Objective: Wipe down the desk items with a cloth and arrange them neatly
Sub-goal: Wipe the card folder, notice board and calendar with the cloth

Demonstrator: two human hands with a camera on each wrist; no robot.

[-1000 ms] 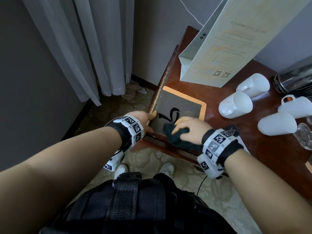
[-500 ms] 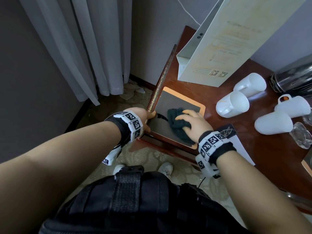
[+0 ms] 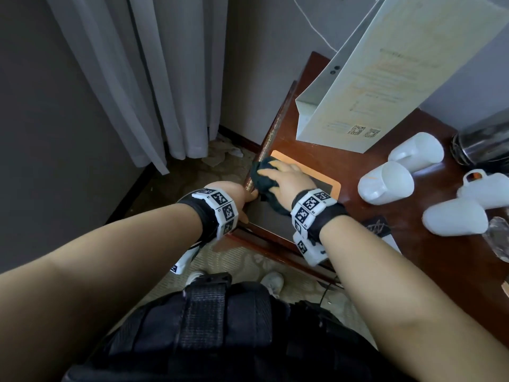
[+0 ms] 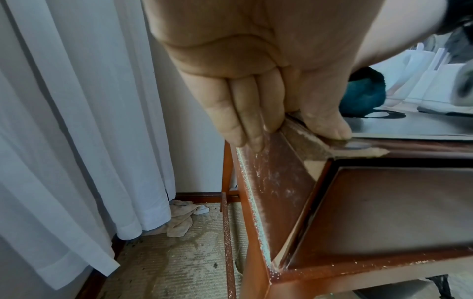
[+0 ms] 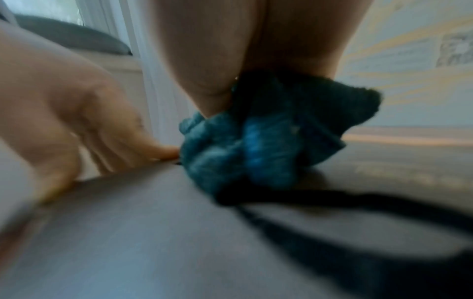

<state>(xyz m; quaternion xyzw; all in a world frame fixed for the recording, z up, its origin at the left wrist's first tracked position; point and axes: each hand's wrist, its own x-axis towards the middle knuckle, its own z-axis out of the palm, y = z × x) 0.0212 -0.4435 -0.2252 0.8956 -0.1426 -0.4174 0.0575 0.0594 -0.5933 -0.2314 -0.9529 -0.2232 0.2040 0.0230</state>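
A grey pad with an orange border (image 3: 268, 219) lies on the near left corner of the brown desk (image 3: 358, 216). My right hand (image 3: 289, 177) holds a bunched dark teal cloth (image 3: 263, 177) and presses it on the pad's far left corner, by the desk's left edge. In the right wrist view the cloth (image 5: 256, 141) sits crumpled under my fingers on the grey pad (image 5: 153, 232). My left hand (image 3: 245, 199) grips the desk's left edge. Its thumb (image 4: 330, 125) lies on top by the pad and its fingers (image 4: 245, 121) lie down the dusty side.
Several white mugs (image 3: 385, 183) lie on their sides right of the pad. A large white paper bag (image 3: 385, 78) stands behind it and a metal kettle (image 3: 482, 144) at far right. A glass (image 3: 498, 238) and a black leaflet (image 3: 377, 226) lie nearer. Curtains (image 3: 137, 78) hang left.
My right hand has slid the cloth from the pad's near edge across it to its far left corner. The left hand has kept its hold on the desk edge.
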